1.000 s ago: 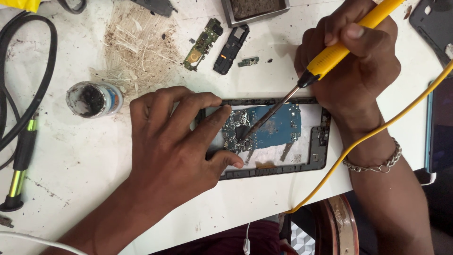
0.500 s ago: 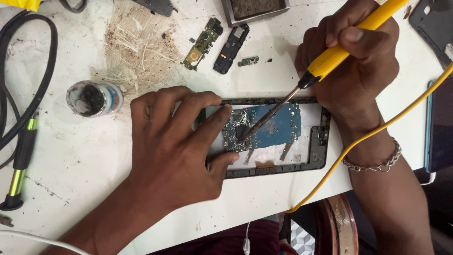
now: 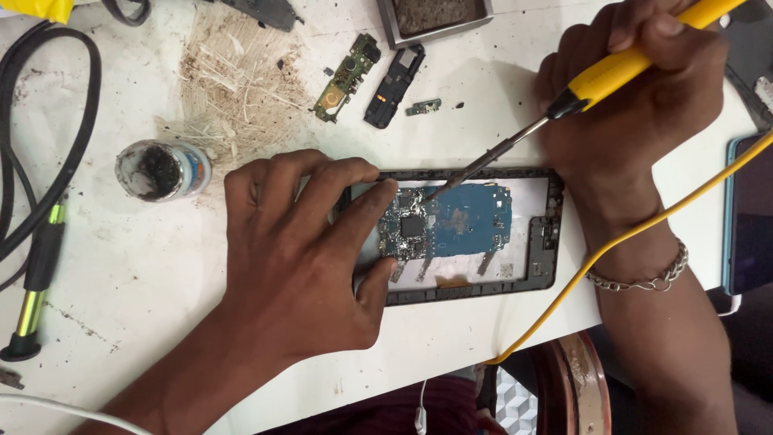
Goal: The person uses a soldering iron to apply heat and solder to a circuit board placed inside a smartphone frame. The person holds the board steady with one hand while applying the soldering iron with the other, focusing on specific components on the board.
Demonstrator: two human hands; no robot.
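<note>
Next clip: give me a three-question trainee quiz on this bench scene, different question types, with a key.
1. True or false: the right hand holds a yellow-handled soldering iron.
2. The left hand rests on: A) the small flux jar; B) the opened phone frame; C) the yellow cord.
3. Fill in: the iron's tip meets the ____ circuit board.

Key: 1 true; 2 B; 3 blue.
</note>
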